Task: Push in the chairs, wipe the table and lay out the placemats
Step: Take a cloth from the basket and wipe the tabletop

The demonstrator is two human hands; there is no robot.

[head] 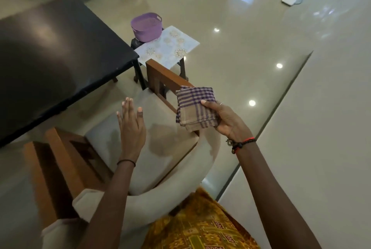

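Behind the cream-cushioned wooden armchair point(166, 140), the person stands with both hands raised over it. Most of its seat shows clear of the dark glossy worktop point(50, 58), so I judge the pushing-in step not yet done for this chair; other chairs cannot be made out.

The right hand point(226, 120) grips a folded purple-and-beige checked cloth point(195, 107), thumb on top, above the chair's right arm and well apart from the worktop, so wiping looks not yet begun. The left hand point(131, 126) is flat, fingers straight, holding nothing, hovering over the seat.

A pale patterned placemat point(170, 48) lies on a small dark stool point(182, 68) beyond the worktop's corner, beside a lilac plastic basket point(147, 27). No mat shows on the visible worktop, so all three steps appear to remain.
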